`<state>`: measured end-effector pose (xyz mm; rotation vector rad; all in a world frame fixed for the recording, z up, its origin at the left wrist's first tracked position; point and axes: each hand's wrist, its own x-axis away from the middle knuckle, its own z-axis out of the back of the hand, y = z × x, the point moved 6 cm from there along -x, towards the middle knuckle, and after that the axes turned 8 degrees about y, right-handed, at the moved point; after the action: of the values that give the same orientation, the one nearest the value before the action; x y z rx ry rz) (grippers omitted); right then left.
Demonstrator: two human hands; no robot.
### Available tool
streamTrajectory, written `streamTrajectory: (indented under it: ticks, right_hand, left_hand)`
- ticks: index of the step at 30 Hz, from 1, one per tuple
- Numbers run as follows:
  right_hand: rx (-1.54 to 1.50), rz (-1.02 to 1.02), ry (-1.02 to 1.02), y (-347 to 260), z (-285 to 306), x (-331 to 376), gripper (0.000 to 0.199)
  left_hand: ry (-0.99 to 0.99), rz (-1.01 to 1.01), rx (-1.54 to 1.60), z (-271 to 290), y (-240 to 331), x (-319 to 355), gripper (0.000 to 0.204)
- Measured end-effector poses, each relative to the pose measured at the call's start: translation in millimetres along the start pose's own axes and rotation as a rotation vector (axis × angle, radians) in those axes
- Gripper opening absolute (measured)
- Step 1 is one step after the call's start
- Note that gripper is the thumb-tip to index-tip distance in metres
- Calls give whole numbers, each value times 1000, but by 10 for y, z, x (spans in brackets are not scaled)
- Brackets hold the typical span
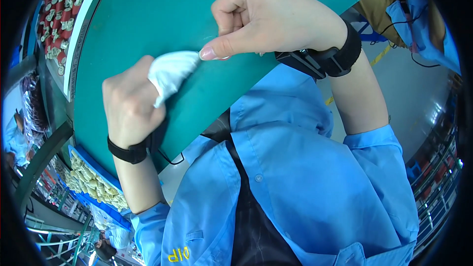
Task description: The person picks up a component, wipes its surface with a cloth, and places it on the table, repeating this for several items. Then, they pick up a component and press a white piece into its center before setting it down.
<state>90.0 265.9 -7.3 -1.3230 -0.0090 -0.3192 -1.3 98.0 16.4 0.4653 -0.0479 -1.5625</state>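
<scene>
A thin white cloth-like piece (172, 74) is stretched between my two hands above the green tabletop (148, 19). Its wide end lies against the fingers of my left hand (130, 101), which is closed on it, knuckles up; the cloth hides part of those fingers. The narrow tip is pinched between the thumb and fingers of my right hand (271, 19), whose other fingers curl inward. Whether the piece is a glove, a finger cover or a wipe cannot be made out. Each wrist wears a black strap.
Many red and white small parts (64, 15) fill a holder beyond the table's left edge. A blue tray (96, 165) of pale yellowish pieces stands at lower left. Metal racks (438, 182) line the right, and a blue garment (419, 24) hangs at upper right.
</scene>
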Motion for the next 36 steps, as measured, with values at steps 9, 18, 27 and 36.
streamTrajectory:
  ticks: [9,18,27,36]
  right_hand:
    - [116,122,17,149,-70,-4,29]
    - [-37,-95,-60,42,-127,108,29]
    - [4,-91,746,196,1384,13,46]
    - [-79,-307,695,375,1376,-329,50]
  left_hand:
    - [48,67,-50,28,-207,-61,19]
    - [258,223,679,-126,-690,177,20]
    - [310,487,904,-165,-686,170,8]
    - [293,389,937,-192,-684,126,10]
